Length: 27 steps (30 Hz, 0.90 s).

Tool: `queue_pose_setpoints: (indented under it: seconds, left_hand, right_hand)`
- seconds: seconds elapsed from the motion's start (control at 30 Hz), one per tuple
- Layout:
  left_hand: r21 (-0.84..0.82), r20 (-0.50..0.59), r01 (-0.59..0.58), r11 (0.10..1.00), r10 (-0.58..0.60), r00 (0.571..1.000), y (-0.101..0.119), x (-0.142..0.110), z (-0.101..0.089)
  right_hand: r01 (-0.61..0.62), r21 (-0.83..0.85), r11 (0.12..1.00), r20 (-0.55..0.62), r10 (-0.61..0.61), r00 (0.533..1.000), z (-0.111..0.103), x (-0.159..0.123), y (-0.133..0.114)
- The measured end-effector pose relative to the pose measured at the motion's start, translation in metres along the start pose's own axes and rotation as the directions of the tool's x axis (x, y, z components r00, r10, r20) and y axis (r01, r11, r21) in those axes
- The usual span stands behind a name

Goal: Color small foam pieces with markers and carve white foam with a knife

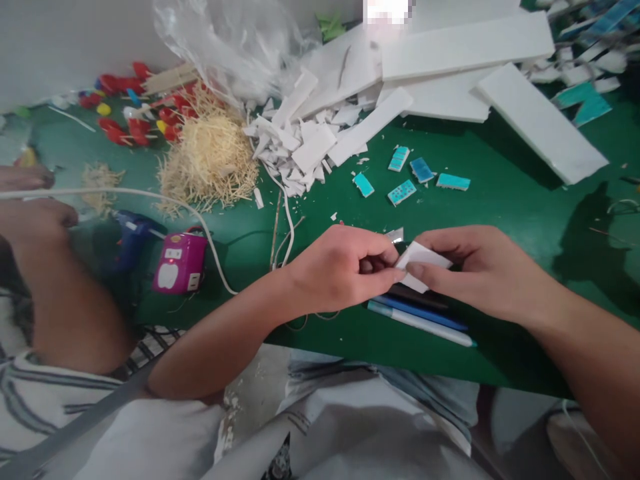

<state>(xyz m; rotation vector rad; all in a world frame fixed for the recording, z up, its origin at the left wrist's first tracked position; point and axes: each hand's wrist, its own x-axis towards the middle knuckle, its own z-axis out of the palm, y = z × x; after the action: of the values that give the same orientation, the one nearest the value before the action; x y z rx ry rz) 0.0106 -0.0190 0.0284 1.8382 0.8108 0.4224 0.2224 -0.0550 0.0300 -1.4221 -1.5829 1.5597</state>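
Note:
A small white foam board piece (419, 260) is held between my two hands over the green table. My right hand (470, 267) pinches it from the right, thumb on its face. My left hand (355, 263) has its thumb and fingertips closed at the piece's left edge. Just below lie a blue pen (425, 312) and a white pen (425, 324), with a dark pen-like thing partly hidden by my hands. Beyond my hands, several small foam pieces painted turquoise and blue are scattered, among them a turquoise one (453, 181) and a dotted one (402, 192).
Large white foam boards (465, 50) and a heap of scraps (310, 147) cover the back. Left are a straw-like pile (215, 157), red pieces (117, 130), a magenta power adapter (180, 263), a blue glue gun (135, 230) and a white cable (210, 230). A co-worker's hands (37, 213) rest at far left.

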Motion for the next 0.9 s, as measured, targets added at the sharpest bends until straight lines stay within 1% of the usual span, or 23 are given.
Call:
queue_pose_setpoints:
  seconds: [0.07, 0.17, 0.33, 0.5, 0.7, 0.9]
  left_hand:
    - [-0.005, -0.014, 0.004, 1.0, -0.004, 1.0, 0.0, 0.0, 0.001]
    - [-0.064, -0.022, 0.051, 0.997, -0.052, 0.998, 0.003, 0.0, 0.003]
    - [-0.129, -0.001, 0.108, 0.986, -0.11, 0.994, 0.005, -0.001, 0.003]
    - [-0.17, 0.001, 0.118, 0.978, -0.12, 0.993, 0.007, -0.002, 0.002]
    - [-0.19, -0.029, 0.135, 0.972, -0.143, 0.989, 0.01, -0.002, 0.002]
    - [-0.179, -0.044, 0.126, 0.976, -0.136, 0.99, 0.012, -0.004, 0.004]
  right_hand:
    - [0.007, 0.014, 1.0, -0.015, -0.007, 1.0, 0.0, -0.001, 0.001]
    - [-0.007, 0.041, 0.999, -0.015, 0.008, 1.0, 0.001, -0.001, 0.002]
    - [-0.031, 0.096, 0.995, 0.024, 0.029, 0.999, 0.001, 0.0, 0.001]
    - [-0.06, 0.153, 0.986, 0.036, 0.055, 0.998, 0.0, 0.0, 0.001]
    - [-0.104, 0.22, 0.97, 0.073, 0.09, 0.993, 0.0, 0.0, -0.003]
    - [-0.108, 0.26, 0.959, 0.118, 0.079, 0.99, 0.0, 0.004, -0.01]
